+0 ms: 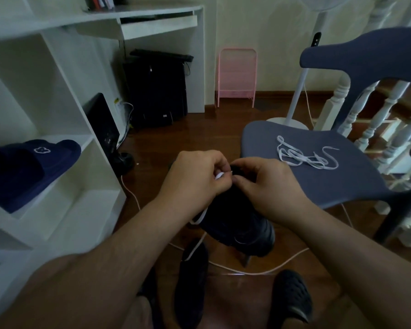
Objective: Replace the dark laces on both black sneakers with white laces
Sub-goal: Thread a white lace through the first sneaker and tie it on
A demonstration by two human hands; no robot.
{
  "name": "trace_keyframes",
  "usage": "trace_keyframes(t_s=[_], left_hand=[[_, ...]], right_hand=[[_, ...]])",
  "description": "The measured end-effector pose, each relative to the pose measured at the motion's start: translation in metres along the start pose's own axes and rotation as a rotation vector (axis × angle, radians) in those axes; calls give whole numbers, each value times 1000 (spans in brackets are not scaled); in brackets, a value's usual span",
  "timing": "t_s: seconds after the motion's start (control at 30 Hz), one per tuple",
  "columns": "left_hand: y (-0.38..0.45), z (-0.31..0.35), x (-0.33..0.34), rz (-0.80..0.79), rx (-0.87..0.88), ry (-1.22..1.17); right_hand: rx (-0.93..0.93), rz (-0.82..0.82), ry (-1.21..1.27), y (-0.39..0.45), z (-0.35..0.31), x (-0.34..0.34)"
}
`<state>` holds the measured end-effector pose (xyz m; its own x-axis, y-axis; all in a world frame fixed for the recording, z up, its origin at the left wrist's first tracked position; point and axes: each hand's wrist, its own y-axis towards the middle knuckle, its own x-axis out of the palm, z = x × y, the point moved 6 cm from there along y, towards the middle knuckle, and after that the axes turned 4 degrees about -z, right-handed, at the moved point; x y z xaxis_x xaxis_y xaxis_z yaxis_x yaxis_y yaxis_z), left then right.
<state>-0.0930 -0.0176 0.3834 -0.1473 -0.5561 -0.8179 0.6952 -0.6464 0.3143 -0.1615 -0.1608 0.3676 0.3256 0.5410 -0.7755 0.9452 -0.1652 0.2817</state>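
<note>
Head view, from the left: a navy slipper [31, 167] lies on a shelf of the white shelving unit [90, 148], and a dark computer tower [156, 91] stands under the white desk [152, 13]. At the centre we hold a black sneaker [237, 222] up above the wooden floor [180, 138]. Our left hand [195, 176] pinches the end of a white lace [220, 175] over the top of the sneaker, fingers curled; more of that lace hangs down below the wrist. Our right hand [268, 184] meets it, fingertips pressed to the sneaker; whether this grip pinches the lace we cannot tell. A second black sneaker [192, 279] lies on the floor beneath. Further right, a loose white lace [304, 155] lies tangled on the seat of a blue chair [330, 184], near its back edge.
</note>
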Motion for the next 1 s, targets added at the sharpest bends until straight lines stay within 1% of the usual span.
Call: trace_keyframes(t_s=[0.1,0.17,0.23,0.27,0.33,0.4,0.47,0.53,0.6,0.67,0.73,0.8,0.87,0.93,0.97,1.0], left_hand=[[-1,-2,8,-22,-9,3],[-1,-1,8,18,28,-43],[2,1,4,70,100,-13],[4,2,3,71,119,5],[6,0,4,53,103,13],[5,-6,4,60,27,-52],[3,-13,4,61,-82,-181],[2,-18,0,64,-153,-257],[2,-22,-5,90,-144,-259],[1,-26,-12,106,-130,-231],[1,-38,-8,-1,-227,-209],[-3,-56,2,-170,-393,-209],[-9,-69,12,-274,-556,-344],[-11,-73,20,-262,-611,-472],[-10,-73,20,-208,-597,-491],[-7,-75,17,-120,-565,-481]], right_hand=[[46,8,-8,1,5,-1],[52,6,-19,0,3,-4],[41,3,-32,-1,-2,-6],[42,0,-34,-2,-4,-6],[50,-9,-35,-2,-6,-5],[78,-18,-10,-1,-3,-5],[137,-7,45,1,4,-7],[212,22,119,2,14,-10],[299,89,286,3,25,-12],[367,148,505,4,34,-12],[423,187,695,5,41,-9],[441,219,816,5,42,-9],[436,231,859,4,39,-8],[402,216,866,3,31,-7],[384,198,862,2,25,-6],[356,170,832,2,21,-5]])
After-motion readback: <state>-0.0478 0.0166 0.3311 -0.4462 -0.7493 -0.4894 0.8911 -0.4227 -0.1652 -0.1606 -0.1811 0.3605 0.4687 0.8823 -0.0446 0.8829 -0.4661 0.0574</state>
